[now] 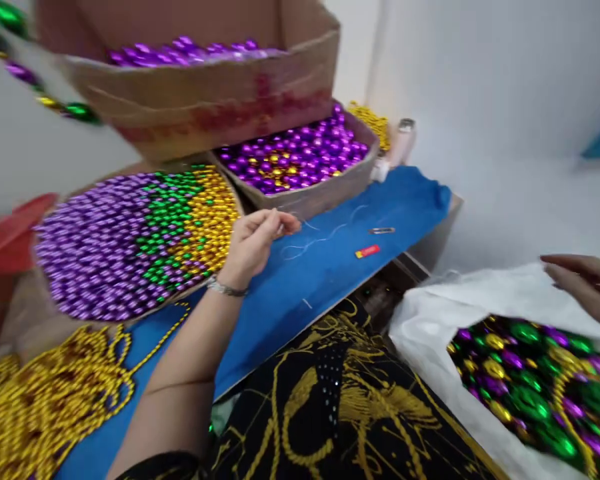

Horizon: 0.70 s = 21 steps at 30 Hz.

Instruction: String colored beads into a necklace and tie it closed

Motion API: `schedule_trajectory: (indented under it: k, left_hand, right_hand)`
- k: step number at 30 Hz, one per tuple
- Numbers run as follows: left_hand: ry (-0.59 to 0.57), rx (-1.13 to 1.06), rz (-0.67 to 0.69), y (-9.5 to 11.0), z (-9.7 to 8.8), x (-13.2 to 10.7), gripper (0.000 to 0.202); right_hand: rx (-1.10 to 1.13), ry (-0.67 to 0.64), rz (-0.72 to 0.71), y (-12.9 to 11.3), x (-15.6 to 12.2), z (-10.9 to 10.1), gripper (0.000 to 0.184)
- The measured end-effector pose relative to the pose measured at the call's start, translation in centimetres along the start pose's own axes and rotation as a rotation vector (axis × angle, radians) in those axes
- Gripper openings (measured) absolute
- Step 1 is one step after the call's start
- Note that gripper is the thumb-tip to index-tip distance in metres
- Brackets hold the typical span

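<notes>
My left hand (pixel 254 241) is pinched over the blue cloth (pixel 300 287). A thin pale thread (pixel 313 240) runs from near its fingertips across the cloth and seems to be held in them. My right hand (pixel 587 283), partly cut off by the right edge, hovers over the rim of a white bag (pixel 430 310). Its fingers stretch out and nothing shows in them. Inside the bag lie strings of green, purple and gold beads (pixel 530 393). Left of my left hand, a round tray holds oval purple, green and gold beads (pixel 145 240).
Behind stands an open box of purple and some gold beads (pixel 295 157), with a cardboard box (pixel 205 100) above it. Gold bead strings (pixel 55 400) lie at front left. A small red and yellow item (pixel 367 251), a small narrow tool (pixel 382 231) and a pink bottle-like object (pixel 403 143) are on the right.
</notes>
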<state>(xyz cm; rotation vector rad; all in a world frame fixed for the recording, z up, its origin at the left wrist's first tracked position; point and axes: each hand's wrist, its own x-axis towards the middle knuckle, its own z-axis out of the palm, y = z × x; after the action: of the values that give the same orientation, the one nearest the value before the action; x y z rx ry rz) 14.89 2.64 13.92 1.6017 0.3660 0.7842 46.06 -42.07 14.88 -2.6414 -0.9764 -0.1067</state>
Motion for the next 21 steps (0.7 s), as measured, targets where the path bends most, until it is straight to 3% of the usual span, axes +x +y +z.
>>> schedule_trajectory:
  k: [3, 6, 9, 12, 15, 19, 21]
  left_hand:
    - [-0.011, -0.048, -0.005, 1.2, -0.4, -1.1, 0.036]
    - [-0.012, -0.075, -0.016, 2.0, -0.6, -2.5, 0.032]
    - [-0.031, -0.107, -0.018, 2.4, -1.3, -3.5, 0.027]
    - [-0.025, -0.111, -0.026, 2.6, -2.3, -4.2, 0.028]
    - [0.031, -0.1, -0.064, 2.5, -3.3, -4.7, 0.032]
    - [0.185, -0.209, -0.076, 0.4, -3.3, -5.7, 0.044]
    - [0.103, -0.299, -0.118, -1.4, -2.4, -6.2, 0.06]
  right_hand:
    - [0.259, -0.054, -0.376, -12.7, 4.9, 3.0, 0.045]
    - [0.525, -0.095, -0.716, -25.1, 7.2, 6.4, 0.035]
    - [0.73, -0.315, -0.875, -32.7, 8.1, 9.3, 0.054]
    - [0.811, -0.558, -0.993, -36.0, 8.4, 11.0, 0.043]
    - [0.802, -0.586, -1.015, -37.1, 8.5, 11.8, 0.024]
    - [0.955, -0.625, -0.826, -37.8, 8.2, 12.6, 0.026]
    - [1.063, -0.626, -0.72, -38.2, 7.9, 13.0, 0.027]
